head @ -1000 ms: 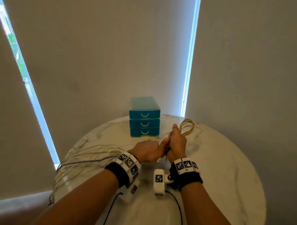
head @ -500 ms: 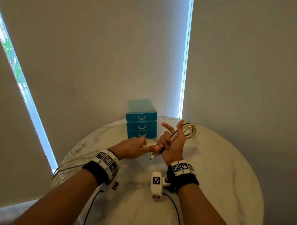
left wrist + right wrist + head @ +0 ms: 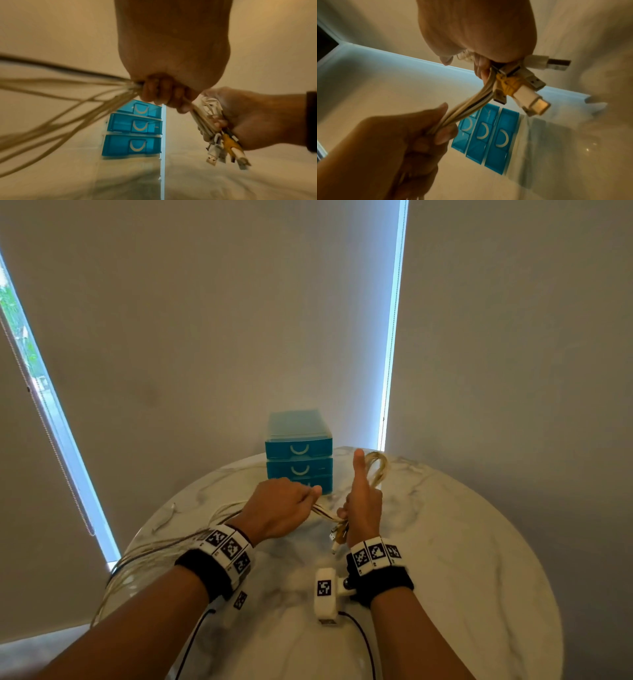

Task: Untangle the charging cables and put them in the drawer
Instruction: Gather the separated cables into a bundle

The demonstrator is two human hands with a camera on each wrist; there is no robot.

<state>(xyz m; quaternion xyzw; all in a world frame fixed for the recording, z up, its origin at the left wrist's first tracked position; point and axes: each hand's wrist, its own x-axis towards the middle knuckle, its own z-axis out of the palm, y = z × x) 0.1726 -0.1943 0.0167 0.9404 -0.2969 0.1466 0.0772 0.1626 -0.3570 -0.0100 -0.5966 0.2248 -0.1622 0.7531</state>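
A bundle of pale charging cables (image 3: 327,512) runs between both hands above the round marble table (image 3: 462,542). My left hand (image 3: 281,508) grips the strands (image 3: 109,88), which fan out to the left over the table's edge. My right hand (image 3: 363,505) holds a looped coil (image 3: 376,467), thumb pointing up, with several USB plugs (image 3: 522,86) sticking out below its fist. One plug has a yellow wrap (image 3: 229,143). The blue three-drawer box (image 3: 298,453) stands behind the hands, all drawers closed (image 3: 135,135).
Loose cable lengths (image 3: 154,546) trail across the table's left side and hang over its rim. Grey walls and two bright window strips (image 3: 392,337) rise behind the table. Black leads (image 3: 359,642) run from the wrist cameras toward me.
The left hand has slid leftward along the cables, away from the right hand. The right hand's fingers closed around the coil and its thumb now points straight up.
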